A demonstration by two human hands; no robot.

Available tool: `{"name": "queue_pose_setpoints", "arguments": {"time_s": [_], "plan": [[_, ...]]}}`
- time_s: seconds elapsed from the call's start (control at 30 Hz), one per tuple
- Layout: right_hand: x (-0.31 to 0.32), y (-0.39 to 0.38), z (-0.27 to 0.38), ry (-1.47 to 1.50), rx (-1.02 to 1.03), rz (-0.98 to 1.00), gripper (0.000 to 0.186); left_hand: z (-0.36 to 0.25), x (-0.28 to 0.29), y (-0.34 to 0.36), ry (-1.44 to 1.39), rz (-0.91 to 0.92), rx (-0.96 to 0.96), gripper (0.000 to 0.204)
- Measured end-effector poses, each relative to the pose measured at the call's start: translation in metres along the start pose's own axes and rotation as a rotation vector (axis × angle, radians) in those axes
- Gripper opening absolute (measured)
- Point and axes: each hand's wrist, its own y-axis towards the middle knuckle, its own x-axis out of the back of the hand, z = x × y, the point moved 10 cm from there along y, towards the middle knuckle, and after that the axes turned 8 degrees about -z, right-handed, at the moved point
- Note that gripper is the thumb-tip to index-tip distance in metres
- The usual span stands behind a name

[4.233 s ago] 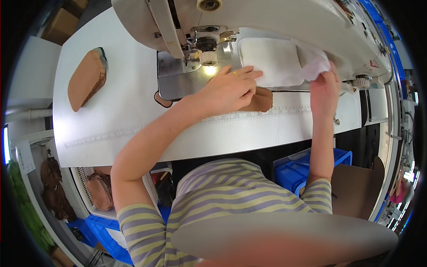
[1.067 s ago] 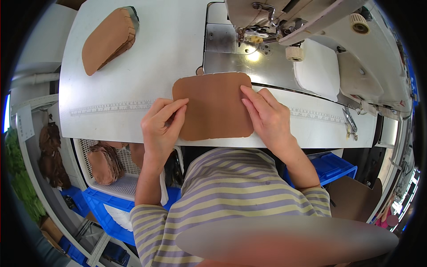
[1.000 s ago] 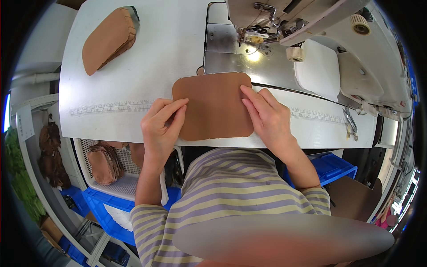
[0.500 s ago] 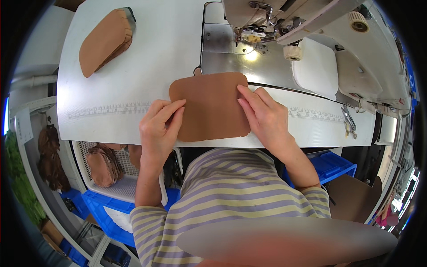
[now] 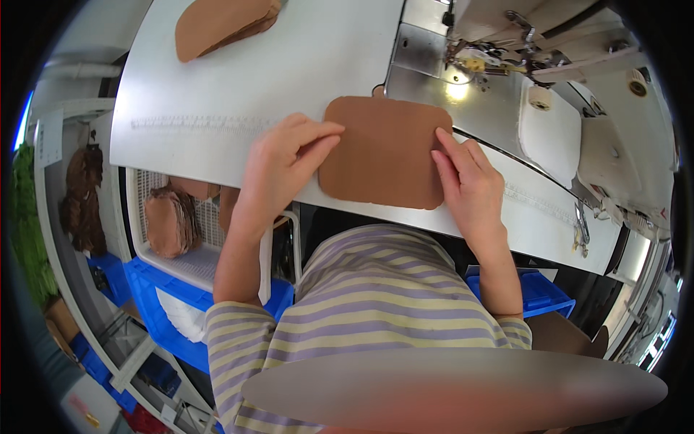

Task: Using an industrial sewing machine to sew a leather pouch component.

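Observation:
A flat brown panel with rounded corners (image 5: 387,153), like leather, lies in front of me at the near edge of the white table. My left hand (image 5: 289,160) pinches its left edge near the upper corner between thumb and forefinger. Opposite, my right hand (image 5: 473,184) has the right edge between thumb and fingers, with the other fingers curled. Just beyond the panel is the metal bed of a sewing machine (image 5: 423,98), lit by a small lamp near the needle area (image 5: 463,69).
A stack of brown pieces (image 5: 224,27) lies at the far left of the table. Small metal snips (image 5: 581,223) rest at the right. Below the table's left edge, a white basket (image 5: 206,266) holding brown pieces (image 5: 170,223) sits on a blue crate (image 5: 141,286).
The whole view has shifted and tilted, so table and machine appear further right and higher. Both hands stay on the panel's side edges, the left one slightly nearer its upper corner.

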Motion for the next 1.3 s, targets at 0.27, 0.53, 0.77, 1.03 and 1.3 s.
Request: {"name": "queue_pose_setpoints", "arguments": {"time_s": [0.27, 0.53, 0.77, 1.03, 1.3], "plan": [[-0.001, 0.002, -0.001, 0.006, -0.017, 0.050, 0.026, 0.008, 0.001, 0.002, -0.087, 0.040, 0.038, 0.018], [-0.001, 0.006, -0.002, 0.013, -0.034, 0.120, 0.028, 0.009, -0.002, 0.001, -0.065, 0.007, -0.012, 0.018], [0.004, 0.013, -0.012, -0.005, 0.015, 0.289, 0.034, 0.008, -0.002, -0.001, -0.034, 0.005, 0.011, 0.020], [0.000, 0.008, -0.013, 0.039, 0.095, 0.265, 0.036, -0.068, -0.075, -0.020, 0.213, 0.031, -0.497, 0.050], [0.018, 0.040, -0.040, -0.022, 0.124, 0.017, 0.028, -0.044, -0.086, 0.045, 0.356, 0.155, -0.539, 0.057]]}}
